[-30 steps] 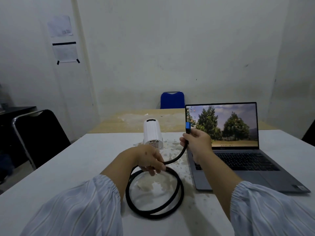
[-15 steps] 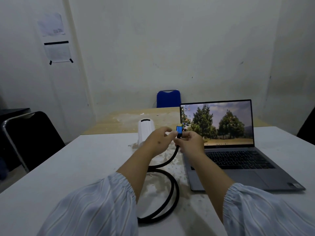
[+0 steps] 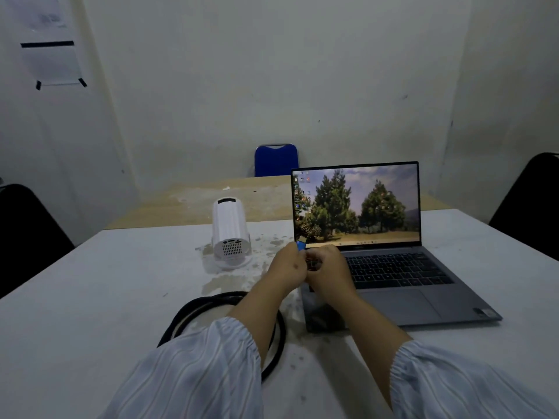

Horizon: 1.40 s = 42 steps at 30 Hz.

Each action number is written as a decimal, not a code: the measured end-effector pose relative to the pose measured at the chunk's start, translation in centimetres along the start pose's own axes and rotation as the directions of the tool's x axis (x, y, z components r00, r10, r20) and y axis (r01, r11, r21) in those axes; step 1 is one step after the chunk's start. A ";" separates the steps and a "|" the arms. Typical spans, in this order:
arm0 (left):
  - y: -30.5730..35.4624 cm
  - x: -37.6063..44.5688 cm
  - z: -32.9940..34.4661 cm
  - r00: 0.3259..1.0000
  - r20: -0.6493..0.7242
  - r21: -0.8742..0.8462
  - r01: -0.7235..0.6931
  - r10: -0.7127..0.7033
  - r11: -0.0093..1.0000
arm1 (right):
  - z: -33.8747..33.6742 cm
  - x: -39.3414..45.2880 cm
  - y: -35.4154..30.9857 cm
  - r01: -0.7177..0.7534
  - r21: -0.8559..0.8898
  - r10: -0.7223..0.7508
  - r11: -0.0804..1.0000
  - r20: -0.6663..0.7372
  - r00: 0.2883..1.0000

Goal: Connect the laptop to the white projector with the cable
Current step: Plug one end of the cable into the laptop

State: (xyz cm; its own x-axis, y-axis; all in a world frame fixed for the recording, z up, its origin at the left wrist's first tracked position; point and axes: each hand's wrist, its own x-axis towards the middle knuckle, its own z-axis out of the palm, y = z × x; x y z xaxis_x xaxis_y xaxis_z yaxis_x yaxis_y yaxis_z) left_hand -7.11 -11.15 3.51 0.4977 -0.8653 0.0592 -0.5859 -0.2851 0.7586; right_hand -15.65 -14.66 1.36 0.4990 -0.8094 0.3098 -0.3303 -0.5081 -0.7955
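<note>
An open grey laptop (image 3: 402, 300) with trees on its screen stands at the right of the white table (image 3: 90, 297). The white projector (image 3: 229, 229) lies to its left, its vented end facing me. A black cable (image 3: 196, 309) lies coiled on the table in front of me. Its blue plug (image 3: 301, 245) sticks up between my hands, just over the laptop's left rear corner. My left hand (image 3: 287, 266) and my right hand (image 3: 328, 269) are pressed together, both gripping the cable end below the plug.
A blue chair (image 3: 276, 160) stands behind a wooden table (image 3: 187, 204) at the back. Black chairs stand at the left (image 3: 27, 234) and right (image 3: 532, 204) edges. Papers (image 3: 51, 55) are taped on the left wall.
My left hand left the cable coil and rose to join my right hand at the plug. Both hands then sank toward the laptop's left edge. The head camera has come closer.
</note>
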 end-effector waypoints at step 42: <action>-9.3 4.9 0.3 0.937 0.023 0.520 -0.310 0.349 0.796 | 0.1 -0.1 6.2 0.206 -0.646 -0.031 0.735 0.271 0.962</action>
State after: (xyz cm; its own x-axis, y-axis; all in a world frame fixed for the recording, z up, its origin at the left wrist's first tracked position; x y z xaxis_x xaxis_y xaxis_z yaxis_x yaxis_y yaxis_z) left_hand 0.62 -12.84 -3.42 0.2469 -0.9198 0.3050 -0.9530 -0.1734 0.2487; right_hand -17.63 -17.74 -3.69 0.7078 -0.6828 0.1813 -0.6577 -0.7305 -0.1837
